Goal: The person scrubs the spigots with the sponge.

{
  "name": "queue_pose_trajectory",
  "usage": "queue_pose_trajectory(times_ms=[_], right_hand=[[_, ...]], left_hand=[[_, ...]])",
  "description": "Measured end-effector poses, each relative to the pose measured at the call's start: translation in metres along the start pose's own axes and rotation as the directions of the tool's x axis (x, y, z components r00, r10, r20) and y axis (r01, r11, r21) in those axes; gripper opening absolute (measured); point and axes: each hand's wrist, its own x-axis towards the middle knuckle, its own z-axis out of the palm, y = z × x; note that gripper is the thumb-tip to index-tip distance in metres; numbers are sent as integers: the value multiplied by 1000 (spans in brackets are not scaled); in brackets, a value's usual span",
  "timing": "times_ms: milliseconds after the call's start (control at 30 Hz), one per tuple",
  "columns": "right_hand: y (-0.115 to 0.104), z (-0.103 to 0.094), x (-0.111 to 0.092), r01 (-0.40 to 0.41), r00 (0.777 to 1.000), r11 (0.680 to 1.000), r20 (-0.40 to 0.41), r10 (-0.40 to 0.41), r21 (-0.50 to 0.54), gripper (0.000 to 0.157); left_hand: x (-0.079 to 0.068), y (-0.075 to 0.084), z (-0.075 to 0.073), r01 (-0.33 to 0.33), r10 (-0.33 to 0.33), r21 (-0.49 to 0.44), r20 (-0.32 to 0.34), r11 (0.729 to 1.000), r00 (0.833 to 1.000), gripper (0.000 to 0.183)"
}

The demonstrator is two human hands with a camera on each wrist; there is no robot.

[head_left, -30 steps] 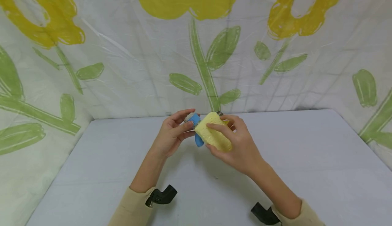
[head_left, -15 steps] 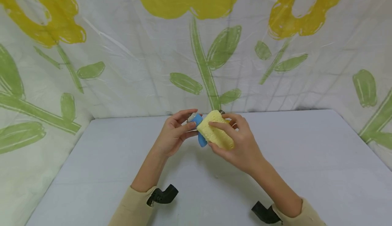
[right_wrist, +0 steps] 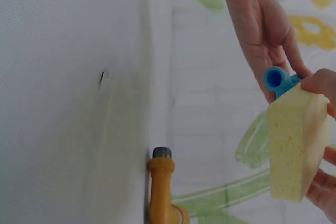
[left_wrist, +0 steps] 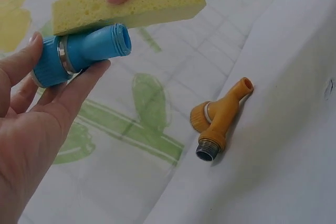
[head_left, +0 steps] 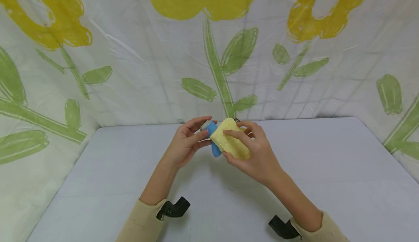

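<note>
My left hand (head_left: 184, 143) holds a blue plastic pipe fitting (left_wrist: 100, 45) between thumb and fingers. The fitting has a ribbed knob, a metal ring and a side branch with an open, threaded end. In my right hand (head_left: 262, 158) is a yellow sponge block (left_wrist: 163, 3), gripped by thumb and fingertips. The sponge lies along the fitting's side in the left wrist view and hides part of it in the head view. Behind both hands, an orange pipe fitting (left_wrist: 223, 116) of similar shape with a dark threaded end lies on the table, mostly hidden in the head view.
A white-covered table (head_left: 131, 176) spreads beneath the hands. At its back edge hangs a pale sheet (head_left: 147, 100) painted with yellow flowers and green leaves. Dark camera mounts (head_left: 176, 208) sit at both wrists.
Both hands, with the fitting and the sponge, shift slightly right during the first half second. After that they stay almost still, each keeping its hold.
</note>
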Motion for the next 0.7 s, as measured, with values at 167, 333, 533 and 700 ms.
queue_pose_trajectory(times_ms=[167,333,533,700], right_hand=[[1,-1,0,-28,1000,999,-5,28,27,57],[0,-1,0,-37,999,997,11,36,71,57],[-3,-2,0,-32,999,996,36,29,80,55],[1,-4,0,-43,999,997,23,41,57,53]], left_hand=[[0,-1,-4,-17,18,-7,63,1000,998,34],[-1,2,0,-6,7,-9,26,1000,1000,36],[0,1,3,-2,3,23,-47,1000,999,36],[0,0,2,-17,18,31,-45,999,999,37]])
